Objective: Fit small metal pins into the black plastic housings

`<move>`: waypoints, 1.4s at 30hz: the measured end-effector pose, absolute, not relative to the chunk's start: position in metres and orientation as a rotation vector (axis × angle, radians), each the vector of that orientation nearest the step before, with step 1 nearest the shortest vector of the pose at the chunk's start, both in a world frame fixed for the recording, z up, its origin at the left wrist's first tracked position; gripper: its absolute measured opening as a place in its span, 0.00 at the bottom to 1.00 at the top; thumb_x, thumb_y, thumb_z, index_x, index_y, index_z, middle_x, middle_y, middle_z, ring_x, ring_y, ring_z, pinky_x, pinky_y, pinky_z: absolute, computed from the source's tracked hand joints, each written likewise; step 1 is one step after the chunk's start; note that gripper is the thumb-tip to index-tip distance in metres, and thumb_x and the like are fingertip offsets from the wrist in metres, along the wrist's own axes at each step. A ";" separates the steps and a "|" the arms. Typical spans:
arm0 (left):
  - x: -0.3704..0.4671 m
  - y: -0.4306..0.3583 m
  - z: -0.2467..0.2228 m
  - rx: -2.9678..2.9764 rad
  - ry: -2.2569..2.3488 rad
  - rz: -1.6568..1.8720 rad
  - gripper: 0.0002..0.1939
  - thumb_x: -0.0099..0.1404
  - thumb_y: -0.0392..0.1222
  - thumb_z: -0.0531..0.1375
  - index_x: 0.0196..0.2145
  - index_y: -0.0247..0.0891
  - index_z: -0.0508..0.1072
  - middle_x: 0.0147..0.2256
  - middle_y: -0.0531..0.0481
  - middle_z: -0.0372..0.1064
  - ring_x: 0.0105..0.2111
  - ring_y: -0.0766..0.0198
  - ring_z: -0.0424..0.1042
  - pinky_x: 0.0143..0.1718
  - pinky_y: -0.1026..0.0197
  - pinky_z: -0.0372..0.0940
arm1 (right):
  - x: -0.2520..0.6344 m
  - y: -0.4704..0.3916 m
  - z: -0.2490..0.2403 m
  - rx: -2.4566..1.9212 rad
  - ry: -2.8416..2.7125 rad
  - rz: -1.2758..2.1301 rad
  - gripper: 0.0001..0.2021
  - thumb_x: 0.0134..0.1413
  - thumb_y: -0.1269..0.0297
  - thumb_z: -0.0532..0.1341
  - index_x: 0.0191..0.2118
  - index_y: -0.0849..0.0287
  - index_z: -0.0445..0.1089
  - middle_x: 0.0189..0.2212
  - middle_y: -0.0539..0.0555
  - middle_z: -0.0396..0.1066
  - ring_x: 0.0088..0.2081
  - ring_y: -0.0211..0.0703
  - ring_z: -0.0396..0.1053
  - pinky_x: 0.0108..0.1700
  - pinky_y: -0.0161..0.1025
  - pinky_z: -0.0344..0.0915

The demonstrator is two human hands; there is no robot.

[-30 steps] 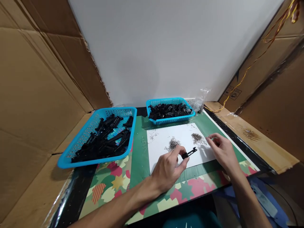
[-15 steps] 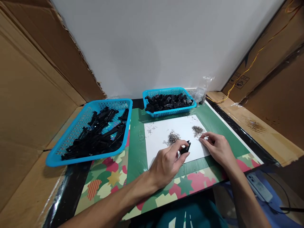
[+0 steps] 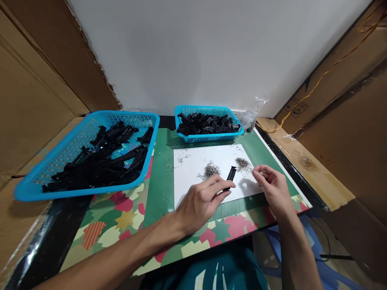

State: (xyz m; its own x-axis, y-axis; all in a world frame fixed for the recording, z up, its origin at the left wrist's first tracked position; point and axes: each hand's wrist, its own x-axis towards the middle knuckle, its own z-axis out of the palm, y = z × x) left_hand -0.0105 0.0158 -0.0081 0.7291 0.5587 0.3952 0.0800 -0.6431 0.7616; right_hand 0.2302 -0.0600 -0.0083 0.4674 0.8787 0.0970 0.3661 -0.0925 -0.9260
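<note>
Between the thumb and fingers of my left hand (image 3: 201,201) is a narrow black plastic part (image 3: 231,174), tilted upward over the white sheet (image 3: 193,161). My right hand (image 3: 273,187) is closed in a pinch at the sheet's right edge. A thin metal piece (image 3: 261,167) sticks up from its fingertips; its exact kind is too small to tell. Two heaps of tiny wire pieces lie on the sheet: a left heap (image 3: 211,170) just beyond my left hand, and a right heap (image 3: 242,164) beside my right fingertips.
A large blue basket (image 3: 152,151) of long black parts stands at the left. The smaller blue basket (image 3: 208,139) at the back holds short black pieces. A clear plastic bag (image 3: 252,117) sits beside it. Cardboard walls (image 3: 341,121) flank the table.
The black part now points up, showing more of its length above my left fingers. My right hand has lifted from the sheet near the right heap, with the thin metal piece upright. The view has shifted.
</note>
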 end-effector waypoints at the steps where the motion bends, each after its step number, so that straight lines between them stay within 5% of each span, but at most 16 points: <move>1: -0.011 0.015 -0.007 2.159 0.495 0.793 0.11 0.80 0.38 0.57 0.54 0.43 0.75 0.45 0.51 0.72 0.33 0.68 0.70 0.37 0.63 0.65 | 0.226 -0.061 -0.005 -1.645 -1.076 0.638 0.19 0.63 0.44 0.65 0.38 0.57 0.70 0.24 0.45 0.56 0.26 0.37 0.52 0.28 0.36 0.50; 7: -0.011 0.014 -0.003 2.117 0.590 0.747 0.08 0.79 0.44 0.57 0.50 0.42 0.73 0.48 0.51 0.70 0.29 0.69 0.66 0.36 0.61 0.64 | 0.185 -0.067 -0.002 -1.268 -0.916 0.888 0.14 0.63 0.53 0.71 0.38 0.57 0.73 0.25 0.44 0.54 0.26 0.35 0.47 0.28 0.36 0.47; 14: -0.010 0.013 -0.004 2.095 0.624 0.822 0.08 0.81 0.43 0.55 0.47 0.41 0.73 0.44 0.51 0.69 0.36 0.66 0.68 0.39 0.61 0.63 | 0.149 -0.067 -0.017 -1.243 -0.890 0.890 0.12 0.66 0.54 0.69 0.37 0.57 0.74 0.25 0.44 0.54 0.27 0.35 0.48 0.28 0.35 0.48; 22: -0.010 0.015 -0.003 2.007 0.562 0.797 0.10 0.81 0.45 0.55 0.44 0.40 0.74 0.42 0.52 0.67 0.35 0.67 0.67 0.39 0.62 0.61 | 0.147 -0.069 -0.012 -1.376 -1.041 0.611 0.10 0.67 0.58 0.66 0.36 0.57 0.75 0.27 0.47 0.63 0.29 0.37 0.57 0.30 0.34 0.56; 31: -0.012 0.014 -0.002 1.876 0.495 0.789 0.13 0.81 0.47 0.53 0.42 0.39 0.72 0.41 0.51 0.65 0.39 0.64 0.66 0.43 0.61 0.60 | 0.145 -0.075 -0.021 -1.414 -1.193 0.351 0.03 0.67 0.65 0.66 0.39 0.55 0.77 0.23 0.43 0.57 0.23 0.33 0.51 0.25 0.34 0.51; 37: -0.006 0.012 -0.005 1.256 0.463 0.554 0.18 0.77 0.60 0.56 0.42 0.41 0.65 0.24 0.59 0.56 0.22 0.69 0.52 0.21 0.66 0.47 | 0.136 -0.069 -0.020 -1.403 -1.273 0.175 0.03 0.68 0.68 0.65 0.42 0.55 0.77 0.22 0.42 0.56 0.21 0.33 0.50 0.23 0.34 0.50; 42: -0.003 0.011 -0.009 1.226 0.502 0.659 0.19 0.76 0.59 0.60 0.40 0.40 0.66 0.25 0.60 0.52 0.22 0.70 0.52 0.22 0.66 0.48 | 0.134 -0.068 -0.019 -1.416 -1.174 0.281 0.04 0.68 0.63 0.65 0.41 0.56 0.77 0.22 0.43 0.58 0.22 0.35 0.54 0.24 0.34 0.54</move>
State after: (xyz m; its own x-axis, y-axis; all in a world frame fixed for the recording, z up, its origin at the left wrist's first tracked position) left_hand -0.0030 0.0109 -0.0087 0.7152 0.6989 -0.0023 -0.1878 0.1953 0.9626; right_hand 0.1345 -0.0675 -0.0194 0.4589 0.7622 0.4566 0.4727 0.2257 -0.8518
